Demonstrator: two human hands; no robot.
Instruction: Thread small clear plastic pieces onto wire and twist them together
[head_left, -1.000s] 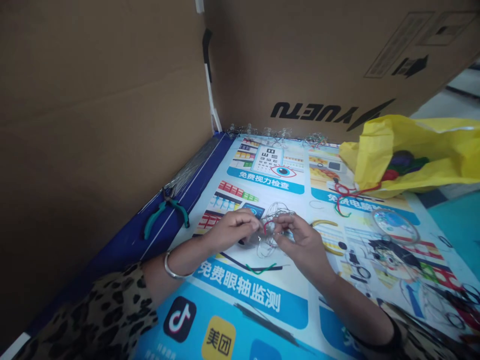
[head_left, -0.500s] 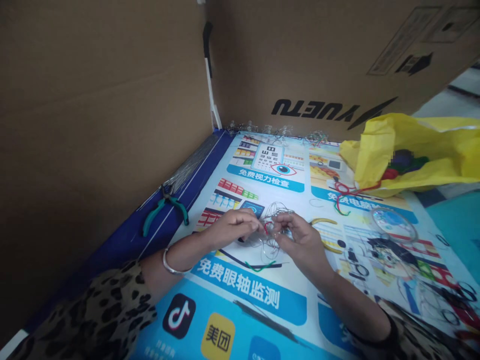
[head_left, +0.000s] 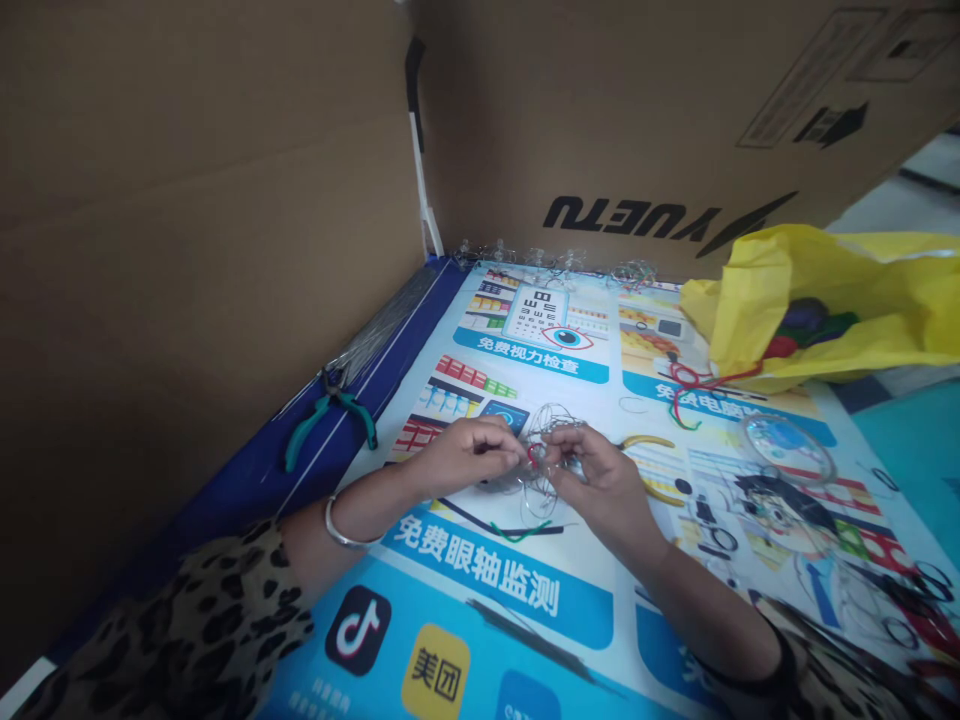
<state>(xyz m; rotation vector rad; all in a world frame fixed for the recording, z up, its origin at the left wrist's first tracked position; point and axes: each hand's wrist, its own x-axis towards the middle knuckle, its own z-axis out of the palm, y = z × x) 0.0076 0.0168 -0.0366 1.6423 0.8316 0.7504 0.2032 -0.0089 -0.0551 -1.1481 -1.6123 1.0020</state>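
A tangled frame of thin silver wire (head_left: 553, 415) sits between my two hands over the printed sheet. Around one of its strands is a short red cord (head_left: 534, 456). My left hand (head_left: 480, 452) is closed in a pinch at the red cord's end. From the other side, my right hand (head_left: 596, 470) grips the wire frame with thumb and fingers; the exact spot is partly hidden. Just beyond the right hand lie yellow-handled pliers (head_left: 649, 441), their jaws covered. A short green cord (head_left: 520, 535) rests below the frame.
Teal-handled pliers (head_left: 331, 420) lie at the left beside a bundle of straight wires (head_left: 390, 315). Cardboard walls (head_left: 225, 200) rise left and behind. At right are a yellow bag (head_left: 757, 290), a red cord (head_left: 697, 380), a clear tape roll (head_left: 787, 450) and scissors (head_left: 930, 580).
My left fingers have curled in slightly at the red cord. The right hand and the wire frame stay nearly in place.
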